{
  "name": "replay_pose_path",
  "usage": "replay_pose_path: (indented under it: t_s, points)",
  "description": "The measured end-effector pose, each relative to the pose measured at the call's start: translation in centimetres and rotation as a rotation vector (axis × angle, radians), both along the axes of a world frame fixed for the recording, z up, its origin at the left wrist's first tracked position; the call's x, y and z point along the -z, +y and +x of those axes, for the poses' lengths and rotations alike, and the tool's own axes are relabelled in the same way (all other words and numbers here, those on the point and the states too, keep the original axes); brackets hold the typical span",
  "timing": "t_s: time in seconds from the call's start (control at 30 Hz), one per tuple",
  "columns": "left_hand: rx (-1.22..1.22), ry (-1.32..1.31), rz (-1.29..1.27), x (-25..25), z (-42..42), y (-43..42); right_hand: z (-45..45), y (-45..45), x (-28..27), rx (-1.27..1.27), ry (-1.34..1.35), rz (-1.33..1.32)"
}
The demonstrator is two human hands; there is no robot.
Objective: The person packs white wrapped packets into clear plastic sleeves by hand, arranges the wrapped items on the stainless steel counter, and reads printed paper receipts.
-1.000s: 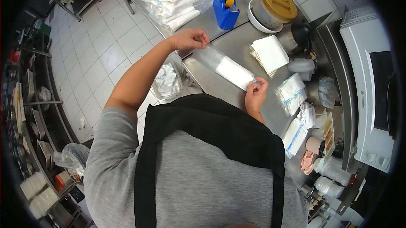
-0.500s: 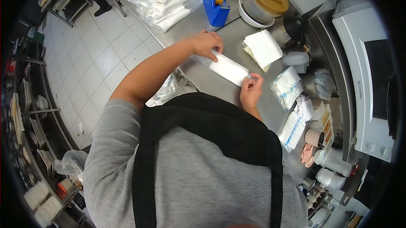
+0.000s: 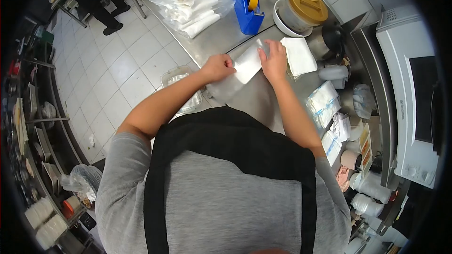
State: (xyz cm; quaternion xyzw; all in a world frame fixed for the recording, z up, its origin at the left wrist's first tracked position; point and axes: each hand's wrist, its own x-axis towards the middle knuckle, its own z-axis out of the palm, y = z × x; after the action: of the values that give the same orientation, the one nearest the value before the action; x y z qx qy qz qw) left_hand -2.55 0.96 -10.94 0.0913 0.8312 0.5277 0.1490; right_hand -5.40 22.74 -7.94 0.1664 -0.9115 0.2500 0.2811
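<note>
Head view, hands [image 3: 219, 68] on bag [image 3: 247, 69], white stack [image 3: 300, 56] alongside, tape dispenser [image 3: 247, 12] beyond

Bag [image 3: 247, 69] over ctr [image 3: 216, 43]; napkin stack [image 3: 300, 57] R; tape disp. [image 3: 247, 16] behind.

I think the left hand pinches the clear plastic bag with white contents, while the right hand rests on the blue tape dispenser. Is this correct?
Not quite: the right hand is not on the blue tape dispenser. The head view shows it at the bag's upper-right edge. The left hand does pinch the bag.
</note>
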Motion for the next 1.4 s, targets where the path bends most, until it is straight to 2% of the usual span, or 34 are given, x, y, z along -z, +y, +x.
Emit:
replay_pose_path:
  t_s: [0.07,0.1,0.23,0.33,0.43,0.53,0.63,0.77,0.87,0.97,1.07,1.17,1.4]
  points:
    - [-0.098,-0.093,0.118,1.1,0.7,2.0,-0.4,-1.2,-2.0,-0.025,0.017,-0.009]
    - [-0.097,-0.204,0.186,-0.2,1.4,2.8,0.1,-1.4,-2.8,-0.016,0.004,-0.028]
    - [-0.052,-0.272,0.217,0.3,1.5,5.5,3.1,0.1,-1.2,-0.109,-0.132,-0.065]
    - [-0.029,-0.261,0.201,0.6,1.5,6.1,5.1,0.7,1.3,-0.177,-0.157,0.158]
    - [-0.066,0.170,-0.140,-1.1,3.0,5.6,5.8,0.8,2.4,-0.203,-0.187,0.175]
    - [-0.087,0.742,-0.074,-2.0,3.5,5.0,6.0,0.5,2.3,-0.215,-0.195,0.181]
    - [0.157,0.758,-0.107,-0.4,3.0,4.1,5.9,1.2,2.5,-0.272,-0.170,0.098]
    - [0.239,0.727,-0.175,0.4,2.7,3.5,7.0,3.4,0.8,-0.293,-0.158,-0.001]
    - [0.284,0.805,-0.228,0.8,2.4,3.5,8.1,5.5,1.2,-0.309,-0.288,-0.064]
    - [0.185,0.996,-0.145,-0.2,2.2,4.0,8.4,5.5,1.0,-0.349,-0.249,-0.011]
    - [0.264,1.068,-0.120,-0.4,1.7,4.6,8.8,4.3,0.7,-0.328,-0.242,-0.073]
    - [0.294,0.994,-0.160,0.9,1.4,4.8,9.1,3.5,0.2,-0.347,-0.253,-0.106]
    - [0.393,1.038,-0.219,0.8,1.2,3.7,8.7,5.4,1.0,-0.241,-0.242,-0.164]
